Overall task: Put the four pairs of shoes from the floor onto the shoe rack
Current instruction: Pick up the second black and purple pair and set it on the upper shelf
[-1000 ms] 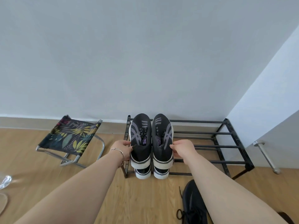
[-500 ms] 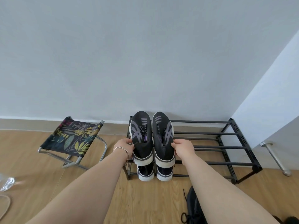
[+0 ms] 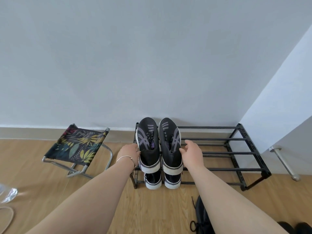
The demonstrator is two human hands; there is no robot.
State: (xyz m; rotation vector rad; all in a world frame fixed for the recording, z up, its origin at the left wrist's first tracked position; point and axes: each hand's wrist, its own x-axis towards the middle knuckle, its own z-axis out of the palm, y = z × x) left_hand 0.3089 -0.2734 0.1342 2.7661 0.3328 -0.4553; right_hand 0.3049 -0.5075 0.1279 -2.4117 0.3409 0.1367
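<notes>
head | black fabric shoes [image 3: 158, 144] on metal-bar rack [image 3: 224, 152] | left hand [image 3: 129, 151] touching shoe, right hand [image 3: 192, 152] spread, empty

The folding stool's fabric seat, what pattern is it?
Multicoloured leaf print on black, seen in the head view: folding stool.

Hands [image 3: 192, 154] apparently releasing racked shoes [image 3: 158, 144].

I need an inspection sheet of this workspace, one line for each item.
Surface: wooden floor.
Job's things: black shoe rack; one black pair on its top tier, another pair below; black laced shoe on the floor.
Clutter: folding stool, clear object at left edge.
Grippers: left hand touching the top pair; right hand open beside it.
Cables: nothing seen.
Surroundings: pale wall.
</notes>
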